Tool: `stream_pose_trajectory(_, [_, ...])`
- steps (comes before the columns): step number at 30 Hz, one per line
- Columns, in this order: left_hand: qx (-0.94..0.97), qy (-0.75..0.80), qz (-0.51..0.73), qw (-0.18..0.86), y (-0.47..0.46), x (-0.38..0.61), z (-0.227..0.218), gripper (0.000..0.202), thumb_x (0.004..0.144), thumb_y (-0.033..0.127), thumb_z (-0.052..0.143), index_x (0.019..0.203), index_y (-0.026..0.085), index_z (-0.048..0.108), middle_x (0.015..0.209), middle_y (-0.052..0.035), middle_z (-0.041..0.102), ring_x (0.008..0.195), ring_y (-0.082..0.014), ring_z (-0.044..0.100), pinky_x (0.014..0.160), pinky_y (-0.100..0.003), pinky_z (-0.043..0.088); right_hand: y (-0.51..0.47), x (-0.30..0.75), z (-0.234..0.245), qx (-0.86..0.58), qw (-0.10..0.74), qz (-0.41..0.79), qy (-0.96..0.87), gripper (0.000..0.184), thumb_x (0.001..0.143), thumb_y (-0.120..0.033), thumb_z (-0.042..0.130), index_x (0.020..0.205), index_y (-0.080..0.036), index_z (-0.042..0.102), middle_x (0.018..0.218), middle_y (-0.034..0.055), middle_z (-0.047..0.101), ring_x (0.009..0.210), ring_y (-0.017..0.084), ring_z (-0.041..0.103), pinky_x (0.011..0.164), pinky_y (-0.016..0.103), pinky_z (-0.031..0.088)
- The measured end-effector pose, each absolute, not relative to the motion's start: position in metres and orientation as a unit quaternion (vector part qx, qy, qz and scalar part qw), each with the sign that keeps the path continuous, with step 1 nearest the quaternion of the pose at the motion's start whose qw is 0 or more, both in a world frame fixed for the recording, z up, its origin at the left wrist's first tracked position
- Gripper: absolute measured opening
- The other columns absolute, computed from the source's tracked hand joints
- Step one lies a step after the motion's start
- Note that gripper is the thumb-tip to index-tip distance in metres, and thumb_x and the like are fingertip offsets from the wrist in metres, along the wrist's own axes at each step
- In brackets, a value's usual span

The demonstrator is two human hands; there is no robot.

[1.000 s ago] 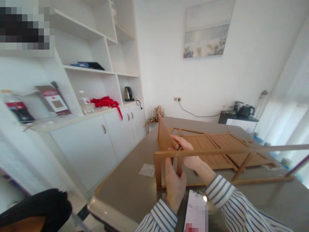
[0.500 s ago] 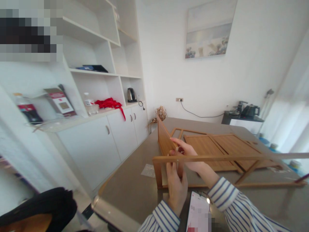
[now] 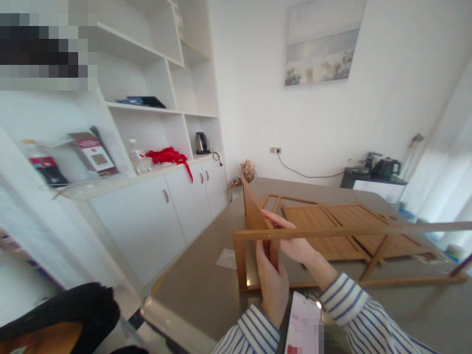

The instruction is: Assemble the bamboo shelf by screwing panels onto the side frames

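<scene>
A brown wooden panel (image 3: 253,205) stands on edge, tilted, beyond a wooden frame (image 3: 241,260) that rests upright on the table. My left hand (image 3: 273,285) is closed around the near end of the panel, behind and below the frame's top rail. My right hand (image 3: 298,248) reaches under that rail and grips the panel's right side, fingers along its upper edge. The rail hides some of the fingertips and the panel's near corner. Slatted wooden panels (image 3: 317,231) lie flat farther right on the table.
The grey-brown table (image 3: 195,290) carries a small clear plastic bag (image 3: 226,259) left of the frame and a phone (image 3: 303,322) near me. White cabinets (image 3: 142,221) line the left side. A chair with black cloth (image 3: 62,314) stands front left. A kettle (image 3: 387,167) sits at the back right.
The near end of the panel has come in closer behind the frame's rail. My left fingers have shifted from the rail's upper edge to lower around the panel. The view has moved slightly.
</scene>
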State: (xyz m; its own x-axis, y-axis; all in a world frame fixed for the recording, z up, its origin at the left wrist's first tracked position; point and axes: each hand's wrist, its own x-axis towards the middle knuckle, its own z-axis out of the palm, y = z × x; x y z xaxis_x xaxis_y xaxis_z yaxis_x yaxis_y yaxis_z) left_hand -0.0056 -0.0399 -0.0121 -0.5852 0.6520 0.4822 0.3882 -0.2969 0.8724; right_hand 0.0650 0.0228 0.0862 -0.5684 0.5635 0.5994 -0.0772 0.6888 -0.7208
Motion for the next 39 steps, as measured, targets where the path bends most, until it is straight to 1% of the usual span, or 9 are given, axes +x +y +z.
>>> stream_pose_trajectory(7, [0.448, 0.591, 0.663, 0.104, -0.042, -0.006, -0.01, 0.065, 0.081, 0.007, 0.046, 0.145, 0.014, 0.035, 0.141, -0.0156, 0.053, 0.133, -0.0215, 0.048, 0.113, -0.036, 0.037, 0.019, 0.072, 0.091, -0.165, 0.403, 0.407, -0.803, 0.056, 0.088, -0.025, 0.055, 0.143, -0.026, 0.044, 0.13, 0.0072, 0.061, 0.115, 0.022, 0.059, 0.1, 0.041, 0.047])
stream_pose_trajectory(12, [0.445, 0.603, 0.653, 0.11, -0.044, -0.006, -0.012, 0.063, 0.083, 0.011, 0.047, 0.145, 0.013, 0.034, 0.141, -0.016, 0.052, 0.134, -0.0219, 0.046, 0.114, -0.037, 0.035, 0.002, 0.086, 0.095, -0.25, 0.358, 0.377, -0.817, 0.053, 0.091, -0.025, 0.046, 0.144, -0.023, 0.042, 0.116, 0.0075, 0.066, 0.094, 0.018, 0.065, 0.083, 0.035, 0.053])
stream_pose_trajectory(15, [0.442, 0.609, 0.65, 0.105, -0.043, -0.006, -0.015, 0.063, 0.084, 0.012, 0.047, 0.145, 0.012, 0.034, 0.142, -0.0168, 0.051, 0.135, -0.0218, 0.046, 0.115, -0.037, 0.035, -0.024, 0.101, 0.109, -0.306, 0.281, 0.227, -0.881, 0.032, 0.093, -0.024, 0.043, 0.114, -0.018, 0.066, 0.091, 0.0077, 0.071, 0.082, 0.019, 0.065, 0.075, 0.032, 0.05])
stream_pose_trajectory(19, [0.444, 0.614, 0.648, 0.073, -0.042, -0.005, -0.018, 0.059, 0.084, 0.013, 0.047, 0.142, 0.011, 0.038, 0.144, -0.0173, 0.049, 0.135, -0.0222, 0.045, 0.114, -0.037, 0.036, -0.056, 0.12, 0.156, -0.263, 0.189, 0.103, -0.94, 0.026, 0.094, -0.024, 0.044, 0.085, -0.02, 0.068, 0.076, 0.0025, 0.069, 0.07, 0.015, 0.062, 0.066, 0.026, 0.041])
stream_pose_trajectory(24, [0.438, 0.628, 0.64, 0.059, -0.043, -0.004, -0.017, 0.056, 0.085, 0.011, 0.043, 0.141, 0.008, 0.04, 0.143, -0.019, 0.049, 0.135, -0.0228, 0.045, 0.114, -0.038, 0.036, -0.037, 0.102, 0.211, -0.34, 0.258, 0.072, -0.901, 0.027, 0.095, -0.039, 0.045, 0.096, -0.023, 0.067, 0.073, -0.0003, 0.07, 0.064, 0.013, 0.061, 0.06, 0.024, 0.038])
stream_pose_trajectory(28, [0.442, 0.627, 0.638, 0.062, -0.045, -0.003, -0.014, 0.057, 0.083, 0.009, 0.043, 0.14, 0.009, 0.041, 0.143, -0.0174, 0.05, 0.136, -0.022, 0.045, 0.114, -0.038, 0.036, 0.004, 0.057, 0.217, -0.377, 0.16, 0.09, -0.908, 0.046, 0.093, -0.046, 0.045, 0.128, -0.018, 0.055, 0.1, 0.0085, 0.073, 0.086, 0.021, 0.067, 0.072, 0.028, 0.044])
stream_pose_trajectory(30, [0.443, 0.627, 0.638, 0.064, -0.045, -0.003, -0.013, 0.058, 0.082, 0.008, 0.044, 0.14, 0.01, 0.042, 0.143, -0.0163, 0.051, 0.135, -0.0219, 0.045, 0.114, -0.038, 0.036, 0.016, 0.041, 0.212, -0.373, 0.142, 0.09, -0.912, 0.051, 0.089, -0.039, 0.049, 0.134, -0.015, 0.051, 0.113, 0.012, 0.071, 0.099, 0.023, 0.066, 0.08, 0.029, 0.045])
stream_pose_trajectory(34, [0.437, 0.632, 0.636, 0.076, -0.047, -0.003, -0.013, 0.059, 0.081, 0.008, 0.045, 0.139, 0.011, 0.043, 0.142, -0.0152, 0.052, 0.134, -0.0216, 0.047, 0.114, -0.037, 0.036, 0.022, 0.032, 0.203, -0.368, 0.127, 0.083, -0.918, 0.044, 0.085, -0.027, 0.048, 0.125, -0.014, 0.061, 0.114, 0.0119, 0.071, 0.103, 0.024, 0.066, 0.083, 0.028, 0.044])
stream_pose_trajectory(39, [0.434, 0.626, 0.643, 0.081, -0.047, -0.003, -0.013, 0.057, 0.081, 0.008, 0.044, 0.138, 0.01, 0.045, 0.14, -0.0158, 0.054, 0.132, -0.0207, 0.05, 0.113, -0.035, 0.037, 0.022, 0.036, 0.202, -0.367, 0.121, 0.068, -0.92, 0.04, 0.083, -0.028, 0.049, 0.116, -0.015, 0.068, 0.107, 0.0107, 0.073, 0.099, 0.024, 0.067, 0.079, 0.026, 0.044])
